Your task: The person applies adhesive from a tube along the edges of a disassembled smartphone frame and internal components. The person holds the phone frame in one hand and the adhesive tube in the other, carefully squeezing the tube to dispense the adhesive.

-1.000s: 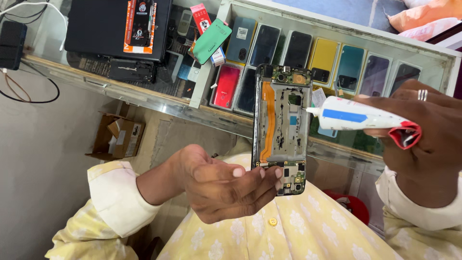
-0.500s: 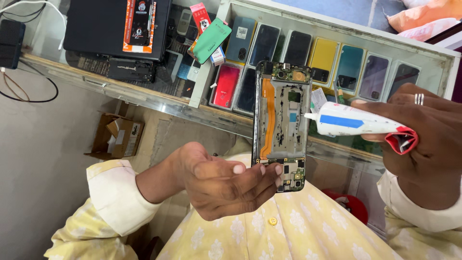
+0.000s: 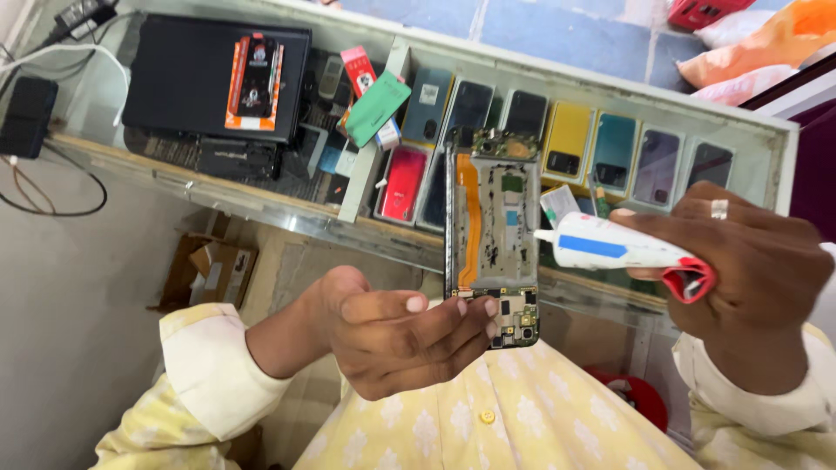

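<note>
My left hand [image 3: 396, 332] pinches the lower end of an opened phone frame [image 3: 492, 235] and holds it upright, its circuit boards and an orange flex strip showing. My right hand [image 3: 749, 270], a ring on one finger, grips a white glue tube [image 3: 610, 248] with a blue band and a red crimped end. The tube's nozzle points left and sits at the frame's right edge, about mid height. Both sleeves are pale yellow with white cuffs.
A glass display counter [image 3: 287, 213] runs behind, holding several phone back covers in red, yellow, teal and grey. A black box [image 3: 187, 83] with an orange-edged phone package lies on the left. A cardboard box [image 3: 213, 270] stands on the floor. Cables [image 3: 52, 187] trail at far left.
The glue tube's nozzle has crept left and slightly down toward the frame's right edge. My left hand and the phone frame stay almost still.
</note>
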`<move>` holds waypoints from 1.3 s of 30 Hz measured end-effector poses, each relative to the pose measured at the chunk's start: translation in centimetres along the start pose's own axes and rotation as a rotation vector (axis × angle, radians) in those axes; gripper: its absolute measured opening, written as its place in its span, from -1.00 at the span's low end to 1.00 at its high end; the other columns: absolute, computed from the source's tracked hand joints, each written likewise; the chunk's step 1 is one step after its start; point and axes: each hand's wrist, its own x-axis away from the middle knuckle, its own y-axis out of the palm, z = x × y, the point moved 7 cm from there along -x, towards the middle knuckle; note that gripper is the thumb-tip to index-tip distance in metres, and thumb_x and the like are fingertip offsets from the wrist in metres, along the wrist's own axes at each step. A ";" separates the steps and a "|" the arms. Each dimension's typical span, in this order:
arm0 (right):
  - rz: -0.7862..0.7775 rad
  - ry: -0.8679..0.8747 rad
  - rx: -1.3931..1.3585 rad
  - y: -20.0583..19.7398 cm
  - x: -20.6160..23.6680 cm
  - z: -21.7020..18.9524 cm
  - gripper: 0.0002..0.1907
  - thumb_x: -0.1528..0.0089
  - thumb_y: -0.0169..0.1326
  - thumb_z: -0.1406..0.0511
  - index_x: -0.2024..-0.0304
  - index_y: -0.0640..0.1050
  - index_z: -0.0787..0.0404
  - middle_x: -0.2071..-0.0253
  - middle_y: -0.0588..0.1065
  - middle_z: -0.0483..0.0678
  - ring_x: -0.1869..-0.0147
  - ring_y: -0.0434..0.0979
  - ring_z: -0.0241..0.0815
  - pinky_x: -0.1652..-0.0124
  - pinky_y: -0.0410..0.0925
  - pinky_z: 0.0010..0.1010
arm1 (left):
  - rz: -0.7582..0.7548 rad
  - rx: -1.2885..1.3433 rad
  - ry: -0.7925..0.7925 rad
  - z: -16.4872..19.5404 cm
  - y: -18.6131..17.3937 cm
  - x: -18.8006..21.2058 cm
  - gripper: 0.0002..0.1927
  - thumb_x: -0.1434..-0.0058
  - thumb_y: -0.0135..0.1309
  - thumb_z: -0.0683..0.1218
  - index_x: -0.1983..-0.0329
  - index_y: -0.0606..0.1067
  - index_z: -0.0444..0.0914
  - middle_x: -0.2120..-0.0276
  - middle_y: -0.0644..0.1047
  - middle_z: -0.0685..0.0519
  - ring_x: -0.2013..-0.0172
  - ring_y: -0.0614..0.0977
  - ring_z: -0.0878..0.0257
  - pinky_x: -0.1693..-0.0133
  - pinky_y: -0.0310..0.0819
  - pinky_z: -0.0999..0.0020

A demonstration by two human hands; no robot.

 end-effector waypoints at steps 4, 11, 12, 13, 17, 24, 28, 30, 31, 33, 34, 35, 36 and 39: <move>0.024 0.109 0.044 -0.4 0.2 -0.5 -0.64 -0.09 0.34 0.34 0.06 0.64 0.31 0.54 0.37 -0.02 0.49 0.35 -0.21 0.49 0.20 -0.43 | 0.022 -0.017 0.009 -0.1 -0.3 -0.3 -0.83 -0.38 0.10 -0.19 0.10 0.67 -0.11 0.05 0.69 0.19 -0.01 0.56 0.40 -0.23 0.16 0.42; 0.048 0.083 0.052 -0.7 -0.7 -1.6 -0.59 -0.06 0.35 0.30 0.03 0.66 0.24 0.56 0.35 -0.07 0.51 0.37 -0.23 0.40 0.28 -0.37 | 0.044 -0.034 0.010 -0.1 -0.6 -1.2 -0.85 -0.43 0.13 -0.16 0.05 0.67 -0.09 0.07 0.68 0.20 -0.01 0.55 0.41 -0.24 0.13 0.41; 0.023 0.079 0.112 -0.6 -0.7 -2.1 -0.60 -0.05 0.36 0.29 0.05 0.66 0.24 0.56 0.38 -0.04 0.49 0.41 -0.20 0.41 0.29 -0.36 | 0.042 -0.036 0.027 0.0 -0.7 -1.2 -0.85 -0.41 0.13 -0.17 0.06 0.67 -0.09 0.07 0.69 0.19 -0.01 0.55 0.40 -0.23 0.14 0.41; -0.004 0.075 0.171 -0.7 -0.8 -2.5 -0.60 -0.03 0.36 0.29 0.08 0.67 0.25 0.55 0.41 0.00 0.48 0.44 -0.16 0.42 0.31 -0.35 | 0.039 -0.038 0.042 0.0 -0.7 -1.2 -0.84 -0.40 0.12 -0.17 0.07 0.67 -0.10 0.07 0.69 0.18 -0.01 0.56 0.39 -0.23 0.14 0.41; -0.111 0.143 0.179 -0.9 -0.7 -2.8 -0.58 -0.07 0.34 0.27 0.03 0.62 0.23 0.30 0.59 0.11 0.35 0.59 -0.13 0.41 0.40 -0.43 | 0.036 -0.010 0.040 0.2 -1.0 -0.9 -0.87 -0.39 0.13 -0.19 0.14 0.66 -0.13 0.08 0.69 0.15 -0.02 0.56 0.36 -0.21 0.15 0.40; -0.387 0.063 0.125 -0.5 -0.1 -0.9 -0.41 -0.09 0.17 0.38 -0.21 0.51 0.34 0.30 0.64 0.02 0.30 0.64 -0.17 0.22 0.47 -0.37 | -0.011 0.000 0.003 0.5 -1.0 -0.7 -0.84 -0.40 0.12 -0.21 0.10 0.68 -0.13 0.03 0.68 0.17 -0.04 0.54 0.39 -0.21 0.14 0.44; -0.435 0.045 0.122 -0.4 0.6 0.0 -0.44 -0.10 0.05 0.48 -0.20 0.52 0.35 0.32 0.66 -0.05 0.35 0.62 -0.24 0.23 0.47 -0.36 | 0.013 -0.003 0.009 0.5 -0.9 -0.5 -0.86 -0.42 0.12 -0.19 0.10 0.67 -0.13 0.03 0.68 0.17 -0.03 0.54 0.39 -0.21 0.14 0.44; -0.415 0.035 0.115 -0.4 0.9 0.1 -0.47 -0.12 0.06 0.48 -0.18 0.52 0.35 0.33 0.66 -0.07 0.38 0.60 -0.25 0.24 0.46 -0.37 | 0.020 -0.003 0.008 0.6 -0.9 -0.3 -0.87 -0.43 0.12 -0.19 0.11 0.67 -0.13 0.03 0.68 0.16 -0.03 0.53 0.39 -0.21 0.13 0.44; -0.395 0.038 0.117 -0.5 1.1 0.0 -0.48 -0.11 0.06 0.48 -0.16 0.53 0.35 0.33 0.66 -0.05 0.39 0.59 -0.24 0.25 0.46 -0.37 | 0.019 -0.003 0.010 0.6 -0.9 -0.3 -0.87 -0.43 0.12 -0.18 0.12 0.66 -0.13 0.03 0.69 0.16 -0.03 0.54 0.39 -0.21 0.13 0.44; -0.370 0.036 0.125 -0.6 1.2 0.1 -0.47 -0.06 0.04 0.50 -0.13 0.55 0.35 0.33 0.65 -0.02 0.40 0.58 -0.20 0.23 0.45 -0.35 | 0.017 -0.003 0.013 0.7 -0.9 -0.2 -0.87 -0.42 0.11 -0.18 0.13 0.67 -0.13 0.03 0.69 0.16 -0.02 0.54 0.39 -0.20 0.13 0.44; -0.363 0.029 0.131 -0.5 1.1 0.1 -0.44 -0.02 0.02 0.52 -0.12 0.56 0.36 0.34 0.65 -0.01 0.40 0.59 -0.18 0.22 0.46 -0.32 | 0.017 -0.003 0.014 0.7 -0.9 -0.1 -0.86 -0.42 0.11 -0.18 0.13 0.67 -0.13 0.04 0.69 0.16 -0.02 0.54 0.40 -0.20 0.13 0.44; -0.357 0.024 0.137 -0.5 1.1 0.2 -0.41 0.02 -0.01 0.53 -0.10 0.56 0.36 0.35 0.65 0.00 0.40 0.59 -0.15 0.20 0.46 -0.29 | 0.017 -0.003 0.013 0.6 -0.9 -0.1 -0.86 -0.42 0.11 -0.18 0.13 0.67 -0.13 0.05 0.69 0.16 -0.02 0.54 0.40 -0.19 0.13 0.44; -0.359 -0.010 0.149 -0.5 1.1 0.1 -0.43 0.02 0.02 0.53 -0.08 0.57 0.37 0.34 0.64 0.04 0.41 0.59 -0.13 0.23 0.46 -0.29 | 0.018 -0.004 0.015 0.5 -0.9 -0.1 -0.86 -0.42 0.11 -0.18 0.12 0.67 -0.13 0.05 0.69 0.16 -0.02 0.54 0.39 -0.19 0.13 0.44; -0.371 -0.066 0.180 -0.5 1.1 -0.2 -0.47 0.02 0.08 0.51 -0.05 0.58 0.40 0.35 0.63 0.11 0.43 0.58 -0.08 0.30 0.45 -0.29 | 0.011 -0.008 0.020 0.5 -0.9 -0.1 -0.85 -0.41 0.10 -0.18 0.12 0.67 -0.13 0.05 0.69 0.16 -0.02 0.54 0.39 -0.20 0.14 0.44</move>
